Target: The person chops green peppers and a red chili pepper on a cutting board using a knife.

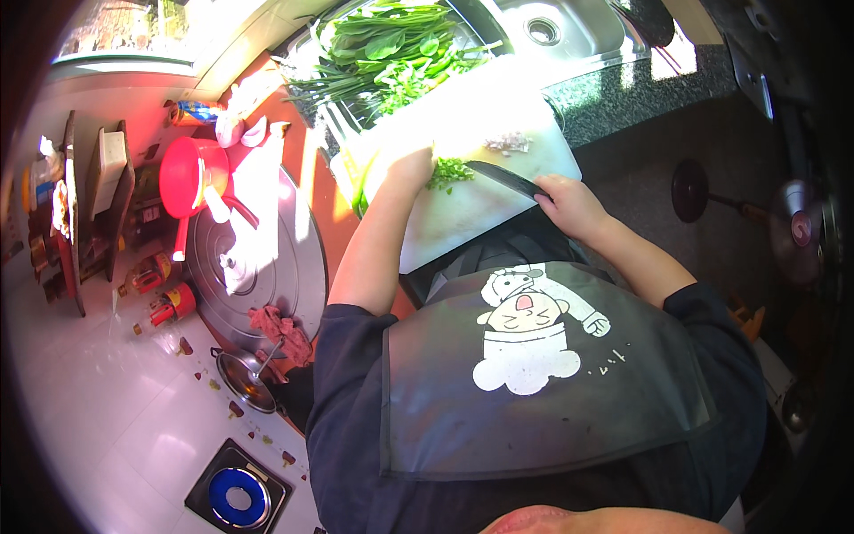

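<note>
A white cutting board (467, 220) lies before me, partly washed out by sunlight. My right hand (567, 203) is closed on the handle of a kitchen knife (504, 179), whose dark blade reaches left over the board. The knife tip is beside a small heap of chopped green leaves (452, 171). My left hand (410, 163) rests at the left of that heap, with its fingers lost in glare; green stalks (361, 193) show beside it at the board's left edge. Farther back on the board is a small pile of chopped pale purplish pieces, perhaps shallot (508, 142).
Leafy greens (387, 47) fill the sink basin behind the board, beside a steel basin with a drain (542, 31). To the left are a red saucepan (190, 177), a large round metal lid (267, 260), a red cloth (283, 332) and bottles (172, 306).
</note>
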Motion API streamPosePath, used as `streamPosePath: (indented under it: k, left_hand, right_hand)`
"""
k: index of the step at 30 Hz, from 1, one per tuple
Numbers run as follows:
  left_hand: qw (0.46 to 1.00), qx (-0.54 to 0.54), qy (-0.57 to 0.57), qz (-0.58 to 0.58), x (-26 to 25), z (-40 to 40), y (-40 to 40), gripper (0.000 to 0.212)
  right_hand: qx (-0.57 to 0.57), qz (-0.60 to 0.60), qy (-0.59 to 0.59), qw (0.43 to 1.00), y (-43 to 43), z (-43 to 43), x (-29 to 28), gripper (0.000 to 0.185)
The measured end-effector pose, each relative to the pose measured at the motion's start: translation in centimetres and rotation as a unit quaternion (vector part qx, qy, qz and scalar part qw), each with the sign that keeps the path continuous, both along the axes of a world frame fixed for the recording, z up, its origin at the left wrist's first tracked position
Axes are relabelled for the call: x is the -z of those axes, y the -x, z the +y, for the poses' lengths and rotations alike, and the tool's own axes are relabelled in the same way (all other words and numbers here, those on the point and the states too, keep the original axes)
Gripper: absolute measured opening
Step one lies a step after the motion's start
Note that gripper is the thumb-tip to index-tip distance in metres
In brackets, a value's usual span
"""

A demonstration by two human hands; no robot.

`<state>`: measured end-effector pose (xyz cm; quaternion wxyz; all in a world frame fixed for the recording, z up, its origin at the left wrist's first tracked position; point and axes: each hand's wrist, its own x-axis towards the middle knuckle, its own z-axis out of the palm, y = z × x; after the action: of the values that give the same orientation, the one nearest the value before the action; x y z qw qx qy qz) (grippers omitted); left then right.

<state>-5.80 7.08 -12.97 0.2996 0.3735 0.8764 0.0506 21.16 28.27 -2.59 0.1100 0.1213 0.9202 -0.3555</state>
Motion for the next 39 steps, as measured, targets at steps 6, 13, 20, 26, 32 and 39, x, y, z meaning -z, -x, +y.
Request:
streamPosePath:
  k: [6,13,20,26,32,39]
  left_hand:
    - [0.999,-0.011,0.030,-0.022,-1.5,1.0,-0.1,0.037]
    - [0.991,-0.127,-0.044,-0.014,-4.7,-2.3,-1.1,0.033]
    - [0.956,-0.157,-0.244,-0.054,-8.6,-5.9,-10.3,0.011]
    - [0.951,-0.171,-0.257,-0.022,-3.7,-8.0,-22.1,0.008]
    - [0.936,-0.223,-0.272,-0.005,-1.6,-7.6,-25.4,0.012]
    - [0.936,-0.276,-0.218,-0.012,-2.9,-8.4,-25.9,0.011]
  right_hand:
    - [0.010,-0.006,0.003,1.000,-1.2,0.6,0.6,0.023]
    - [0.034,-0.002,0.010,0.999,-0.9,0.8,1.5,0.024]
    - [0.005,0.004,-0.008,1.000,3.9,-1.5,4.4,0.015]
    - [-0.074,-0.004,-0.028,0.997,6.4,-4.5,5.5,0.014]
    - [-0.162,0.029,-0.038,0.986,6.3,-4.2,6.1,0.011]
    - [-0.355,0.038,-0.058,0.932,7.1,-0.6,2.0,0.009]
